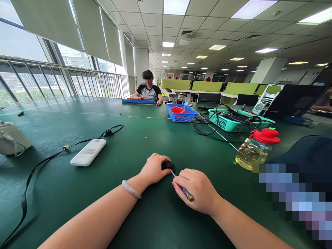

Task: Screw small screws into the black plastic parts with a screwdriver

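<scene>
My left hand point(155, 168) is closed around a small black part point(168, 166) resting on the green table point(135, 141); its exact kind cannot be made out. My right hand point(196, 188) grips a screwdriver point(187, 193) with a slim metal shaft and a dark handle with a brownish end. The shaft points up and left, its tip at the near side of the black part, by my left thumb. Fingers cover much of the part.
Left lie a white power bank point(88, 152), a black strap point(49, 156) and a pale bag point(12, 138). Beyond stand a blue basket point(182, 117) and a teal basket point(228, 126) with cables. A red-lidded bottle point(255, 152) stands right. A person point(149, 90) sits across the table.
</scene>
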### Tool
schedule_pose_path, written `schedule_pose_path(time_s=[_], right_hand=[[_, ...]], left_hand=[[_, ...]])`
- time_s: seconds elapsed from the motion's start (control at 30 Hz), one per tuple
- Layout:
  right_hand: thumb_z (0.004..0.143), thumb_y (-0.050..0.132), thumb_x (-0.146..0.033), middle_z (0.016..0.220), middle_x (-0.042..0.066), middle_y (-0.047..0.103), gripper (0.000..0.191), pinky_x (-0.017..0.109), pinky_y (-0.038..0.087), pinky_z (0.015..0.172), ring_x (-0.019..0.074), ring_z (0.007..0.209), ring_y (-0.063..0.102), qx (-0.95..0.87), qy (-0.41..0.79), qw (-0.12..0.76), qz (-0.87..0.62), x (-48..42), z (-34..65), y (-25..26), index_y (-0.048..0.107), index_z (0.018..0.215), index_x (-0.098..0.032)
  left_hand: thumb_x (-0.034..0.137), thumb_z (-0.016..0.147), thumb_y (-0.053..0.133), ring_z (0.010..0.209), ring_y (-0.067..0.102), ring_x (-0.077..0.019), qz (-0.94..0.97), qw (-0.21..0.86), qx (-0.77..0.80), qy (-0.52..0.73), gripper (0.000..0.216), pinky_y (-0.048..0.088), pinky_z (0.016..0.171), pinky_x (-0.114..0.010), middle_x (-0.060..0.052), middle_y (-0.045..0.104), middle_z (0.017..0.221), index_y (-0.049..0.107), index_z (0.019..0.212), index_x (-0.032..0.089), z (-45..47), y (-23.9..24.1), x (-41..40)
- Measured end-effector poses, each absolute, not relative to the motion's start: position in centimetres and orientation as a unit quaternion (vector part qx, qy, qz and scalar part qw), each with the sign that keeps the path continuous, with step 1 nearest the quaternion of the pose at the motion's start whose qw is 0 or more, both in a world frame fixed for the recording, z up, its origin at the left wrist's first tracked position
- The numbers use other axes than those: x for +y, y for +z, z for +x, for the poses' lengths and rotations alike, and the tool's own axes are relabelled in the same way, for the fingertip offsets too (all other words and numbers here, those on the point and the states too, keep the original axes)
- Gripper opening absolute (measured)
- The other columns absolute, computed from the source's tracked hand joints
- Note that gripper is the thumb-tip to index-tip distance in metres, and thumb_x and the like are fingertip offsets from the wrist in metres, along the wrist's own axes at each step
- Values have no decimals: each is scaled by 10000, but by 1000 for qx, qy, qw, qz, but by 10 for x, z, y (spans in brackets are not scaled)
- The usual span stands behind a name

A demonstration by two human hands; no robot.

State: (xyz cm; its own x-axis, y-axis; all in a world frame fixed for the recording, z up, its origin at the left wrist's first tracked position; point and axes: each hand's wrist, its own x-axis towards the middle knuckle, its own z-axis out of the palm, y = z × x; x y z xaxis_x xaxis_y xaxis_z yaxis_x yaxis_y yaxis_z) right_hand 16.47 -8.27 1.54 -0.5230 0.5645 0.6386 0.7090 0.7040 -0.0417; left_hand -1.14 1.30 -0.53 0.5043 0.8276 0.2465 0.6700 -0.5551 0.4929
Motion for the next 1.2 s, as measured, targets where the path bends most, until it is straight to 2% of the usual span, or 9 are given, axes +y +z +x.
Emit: schedule_pose_path(time_s=[0.2, 0.3, 0.47, 1.2], right_hand=[[889, 526, -176, 668, -2, 549, 192, 276, 289, 560, 124, 590, 433, -883, -121, 255, -376, -83, 163, 13, 596, 711, -189], [867, 551, -166, 702, -1, 560, 150, 279, 283, 560, 125, 596, 433, -890, -117, 220, -381, -83, 163, 12, 596, 726, -191], [902, 521, -183, 682, 1, 551, 194, 278, 287, 570, 128, 604, 441, -875, -118, 254, -395, -83, 164, 15, 594, 722, -189], [921, 483, -194, 655, 3, 541, 238, 273, 273, 563, 126, 588, 441, -862, -112, 301, -393, -78, 169, 15, 593, 711, -185]], left_hand=[[296, 736, 730, 1117, 561, -270, 840, 177, 453, 240, 419, 451, 988, -410, -38, 709, 1036, 641, 1143, 253, -10, -4, 12], [283, 735, 723, 1114, 560, -272, 838, 177, 458, 238, 370, 454, 978, -407, -39, 706, 1044, 647, 1094, 241, -10, -4, 12], [287, 745, 712, 1102, 561, -274, 842, 173, 455, 233, 304, 458, 970, -409, -38, 703, 1039, 655, 1039, 233, -10, -3, 12], [264, 758, 710, 1109, 559, -262, 836, 190, 462, 226, 344, 462, 976, -395, -36, 694, 1054, 656, 1098, 250, -11, -3, 13]])
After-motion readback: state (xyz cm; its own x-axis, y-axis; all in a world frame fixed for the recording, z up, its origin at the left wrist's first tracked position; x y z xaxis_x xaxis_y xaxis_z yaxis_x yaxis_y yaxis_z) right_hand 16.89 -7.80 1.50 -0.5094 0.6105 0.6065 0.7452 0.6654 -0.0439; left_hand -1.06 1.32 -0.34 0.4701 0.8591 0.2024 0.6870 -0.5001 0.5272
